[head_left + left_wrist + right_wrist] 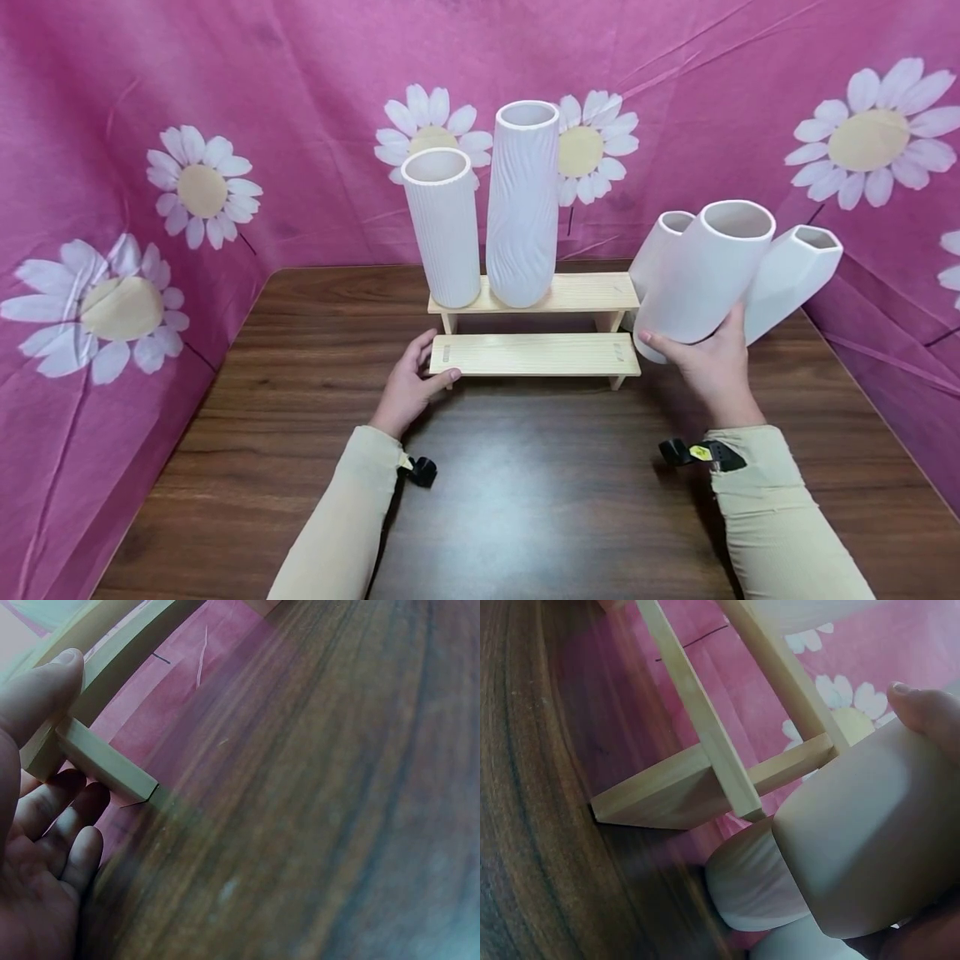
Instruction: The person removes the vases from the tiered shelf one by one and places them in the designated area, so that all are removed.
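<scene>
My right hand (708,367) grips a smooth white vase (705,271) by its lower part, thumb toward the stand. The vase leans to the right, its base beside the right end of a two-step wooden stand (536,354). In the right wrist view the held vase (870,832) overlaps the pale vases behind it. My left hand (412,379) holds the left end of the stand's lower step, thumb on the front edge. In the left wrist view, curled fingers (64,817) lie beside the stand's leg (109,761). A ribbed vase (444,233) and a taller wavy vase (523,208) stand on the upper step.
Behind the held vase are a faceted white vase (795,279) on the right and another white vase (652,250) on the left, partly hidden. A dark wood table (525,500) lies beneath everything. Pink cloth (322,125) with white daisies hangs around the back and sides.
</scene>
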### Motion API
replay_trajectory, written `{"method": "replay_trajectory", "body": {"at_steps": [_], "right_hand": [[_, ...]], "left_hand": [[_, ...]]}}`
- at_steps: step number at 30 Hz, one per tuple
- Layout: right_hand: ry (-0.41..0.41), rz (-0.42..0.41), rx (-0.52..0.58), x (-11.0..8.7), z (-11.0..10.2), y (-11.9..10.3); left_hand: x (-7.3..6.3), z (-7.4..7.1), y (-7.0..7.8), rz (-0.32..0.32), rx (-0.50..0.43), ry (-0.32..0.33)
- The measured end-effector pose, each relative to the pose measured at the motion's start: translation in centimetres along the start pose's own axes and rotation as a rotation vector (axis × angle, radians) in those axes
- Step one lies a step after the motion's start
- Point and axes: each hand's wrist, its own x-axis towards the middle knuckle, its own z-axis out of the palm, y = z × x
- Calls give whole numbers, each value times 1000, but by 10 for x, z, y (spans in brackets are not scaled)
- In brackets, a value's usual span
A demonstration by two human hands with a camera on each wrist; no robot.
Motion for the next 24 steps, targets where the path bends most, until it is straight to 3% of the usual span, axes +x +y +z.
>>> {"method": "replay_trajectory", "body": {"at_steps": [24], "right_hand": [[-19, 57, -1, -2, 4, 16]], "left_hand": [[0, -1, 2, 2, 14, -8]]}}
